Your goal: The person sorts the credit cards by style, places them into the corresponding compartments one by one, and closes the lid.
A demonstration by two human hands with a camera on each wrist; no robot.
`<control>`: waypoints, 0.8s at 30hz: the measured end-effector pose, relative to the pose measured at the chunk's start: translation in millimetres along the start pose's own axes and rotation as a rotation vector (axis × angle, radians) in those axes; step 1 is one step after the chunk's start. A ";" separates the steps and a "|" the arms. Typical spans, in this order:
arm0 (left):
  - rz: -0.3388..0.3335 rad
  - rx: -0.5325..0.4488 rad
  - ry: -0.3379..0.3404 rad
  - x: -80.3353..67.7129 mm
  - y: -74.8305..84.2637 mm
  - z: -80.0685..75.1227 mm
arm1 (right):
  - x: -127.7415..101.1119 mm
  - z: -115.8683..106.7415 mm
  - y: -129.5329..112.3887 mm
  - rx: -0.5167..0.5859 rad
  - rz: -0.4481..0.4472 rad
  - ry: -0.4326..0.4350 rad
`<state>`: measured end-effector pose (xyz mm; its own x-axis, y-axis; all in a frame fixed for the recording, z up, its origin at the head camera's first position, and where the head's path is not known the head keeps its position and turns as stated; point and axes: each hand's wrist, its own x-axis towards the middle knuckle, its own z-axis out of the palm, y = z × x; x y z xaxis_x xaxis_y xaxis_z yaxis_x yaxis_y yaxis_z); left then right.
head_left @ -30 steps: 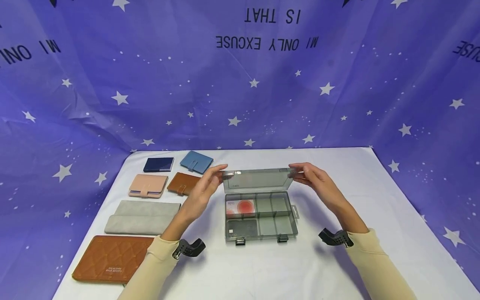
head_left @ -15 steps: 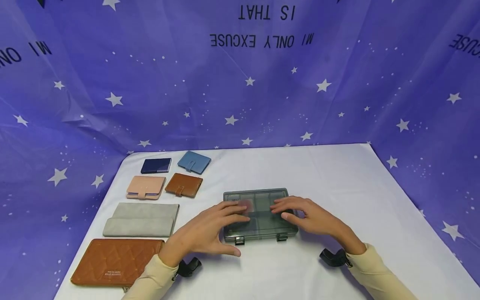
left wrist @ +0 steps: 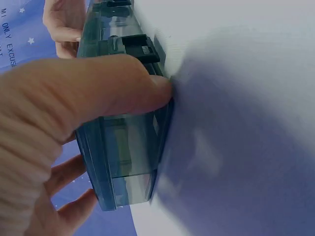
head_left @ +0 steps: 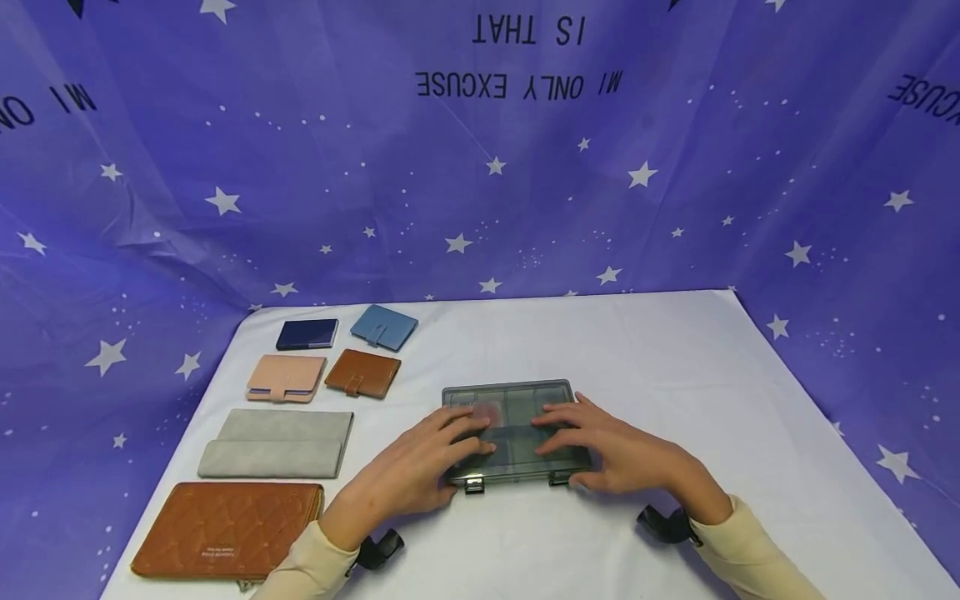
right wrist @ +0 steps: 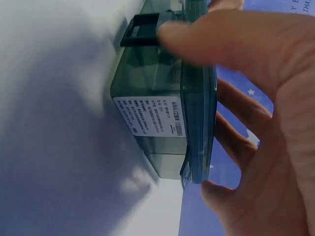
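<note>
A smoky grey clear compartment box [head_left: 510, 400] lies on the white table [head_left: 675, 375] with its lid down; a reddish card shows through the lid. My left hand [head_left: 450, 454] lays straight fingers on the lid's left half, and its thumb [left wrist: 98, 88] presses the front wall beside the left latch [left wrist: 135, 46]. My right hand [head_left: 592, 446] lies flat on the right half, its thumb [right wrist: 221, 44] against the right latch [right wrist: 140, 30]. The box's end wall [right wrist: 152, 88] carries a white label [right wrist: 152, 115].
Left of the box lie several wallets: navy [head_left: 307, 334], blue [head_left: 383, 327], pink [head_left: 286, 377], small brown [head_left: 362, 372], long grey [head_left: 275, 443] and large quilted brown [head_left: 225, 530]. A purple star backdrop [head_left: 480, 167] hangs behind the table.
Both hands held the lid raised a second ago, then lowered it onto the box. Since then they have slid toward the front edge, and the thumbs now sit at the latches.
</note>
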<state>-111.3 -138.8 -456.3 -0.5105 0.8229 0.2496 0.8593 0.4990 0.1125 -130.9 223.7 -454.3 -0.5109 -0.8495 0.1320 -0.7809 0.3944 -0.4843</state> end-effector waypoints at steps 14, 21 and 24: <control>-0.010 -0.068 0.045 1.8 -9.3 3.9 | 4.2 10.4 0.6 -0.199 -0.010 0.000; -0.065 -0.173 0.032 -3.4 -14.7 6.9 | 3.6 14.0 1.7 -0.167 -0.010 0.058; -0.080 -0.204 0.026 -6.3 -16.3 8.5 | 4.3 14.9 2.6 -0.183 -0.017 0.056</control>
<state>-122.4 -149.8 -468.0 -0.5786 0.7742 0.2567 0.8060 0.4947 0.3250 -129.8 215.9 -467.9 -0.5125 -0.8377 0.1886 -0.8392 0.4421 -0.3167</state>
